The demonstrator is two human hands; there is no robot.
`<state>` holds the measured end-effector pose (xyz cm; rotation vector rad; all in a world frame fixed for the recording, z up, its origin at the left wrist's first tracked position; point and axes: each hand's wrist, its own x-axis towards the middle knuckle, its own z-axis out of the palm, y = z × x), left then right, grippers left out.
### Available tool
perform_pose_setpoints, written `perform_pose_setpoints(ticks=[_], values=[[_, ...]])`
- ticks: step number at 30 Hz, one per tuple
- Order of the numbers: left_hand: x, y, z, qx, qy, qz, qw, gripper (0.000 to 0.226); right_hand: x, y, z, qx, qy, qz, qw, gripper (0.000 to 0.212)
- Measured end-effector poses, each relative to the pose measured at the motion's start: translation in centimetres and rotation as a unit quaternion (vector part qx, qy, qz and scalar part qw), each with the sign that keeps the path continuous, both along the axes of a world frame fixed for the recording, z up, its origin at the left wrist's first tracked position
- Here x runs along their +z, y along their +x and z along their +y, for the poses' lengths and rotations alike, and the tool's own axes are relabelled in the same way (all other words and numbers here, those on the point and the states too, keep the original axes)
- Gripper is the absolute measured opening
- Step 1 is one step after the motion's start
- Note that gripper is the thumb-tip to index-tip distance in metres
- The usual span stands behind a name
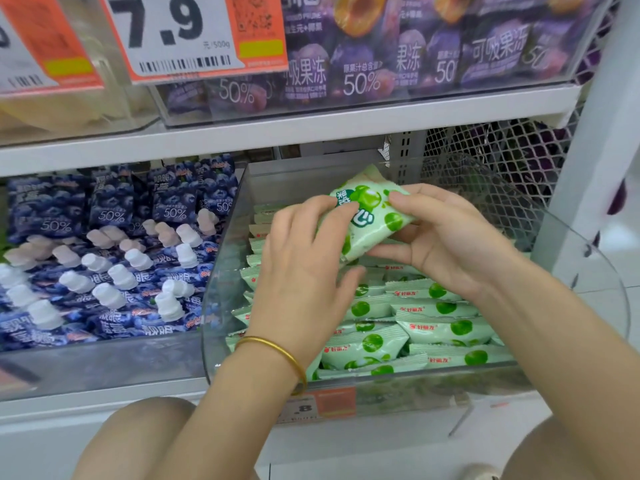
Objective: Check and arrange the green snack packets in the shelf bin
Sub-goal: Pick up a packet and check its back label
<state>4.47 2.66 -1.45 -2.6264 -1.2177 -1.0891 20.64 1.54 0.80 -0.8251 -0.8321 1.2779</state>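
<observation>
Held packet: one green snack packet (374,216) is lifted above the bin, printed face up toward the camera, well clear of the ones below.
Left hand: the left hand (304,258) pinches the packet's left edge between thumb and fingertips; a gold bangle (277,351) sits on that wrist.
Right hand: the right hand (446,244) clamps the right edge, thumb on top and fingers underneath.
Which hand is nearer: both grip it, so neither has to reach. The left hand covers the left rows and the right hand hangs over the right rows.
Packet's lie: it sits askew, one corner pointing up toward the back of the bin. Both hands cover its ends, so its long axis is hard to judge.
Bin: a clear plastic bin (606,271) on the lower shelf, open at the top, with a low front wall.
Packets in the bin: the stacked packets (433,327) lie flat with their long sides running left to right, in rows from front to back, directly under the held one.
Coming move: probably straight down, after turning the packet to match the rows. The back of the bin looks less full than the front.
In the way: the upper shelf's edge (311,129) overhangs the back of the bin, and the bin's walls close off both sides.
Neighbours: blue pouches (104,265) with white caps fill the bin to the left; purple pouches (363,64) and a price tag (180,32) sit above; a wire mesh panel (502,150) stands behind.
</observation>
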Motion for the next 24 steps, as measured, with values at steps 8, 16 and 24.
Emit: perform_pose_setpoints(ticks=[8, 16, 24], values=[[1.7, -0.4, -0.2, -0.073, -0.183, -0.247, 0.949, 0.03, -0.4, 1.3, 0.1, -0.077, -0.024, -0.141, 0.987, 0.03], [1.9, -0.8, -0.5, -0.174, -0.437, -0.356, 0.807, 0.029, -0.4, 1.2, -0.2, -0.023, 0.019, -0.154, 0.988, 0.015], [1.7, -0.7, -0.4, -0.21, -0.443, -0.364, 0.792, 0.04, -0.5, 1.2, 0.0, -0.022, -0.006, -0.154, 0.988, 0.014]])
